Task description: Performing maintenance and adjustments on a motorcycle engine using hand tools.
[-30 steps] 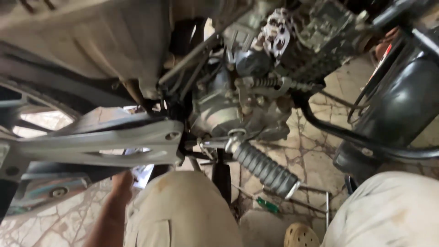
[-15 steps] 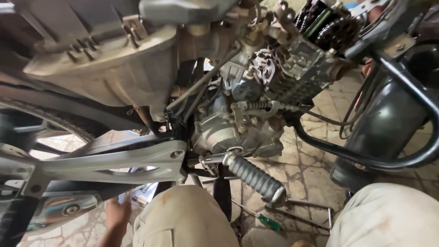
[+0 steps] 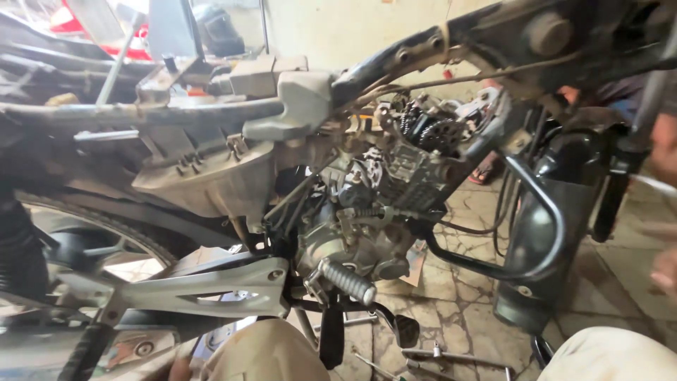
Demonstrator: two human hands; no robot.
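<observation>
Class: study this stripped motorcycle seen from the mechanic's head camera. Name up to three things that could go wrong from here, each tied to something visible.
1. The open engine top leaves a sprocket and chain exposed; grit or a small part could probably fall in.
2. Loose tools lie on the tiled floor close to the person's knee; kneeling or stepping on them could hurt.
3. The ribbed footpeg juts out just above that knee, so a bump seems possible.

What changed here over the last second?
The view swung up: the engine and footpeg now sit lower, with the frame's top in sight. The left hand, reaching down by the knee earlier, is barely visible. A blurred hand shows at the right edge. The motorcycle stayed put.
</observation>
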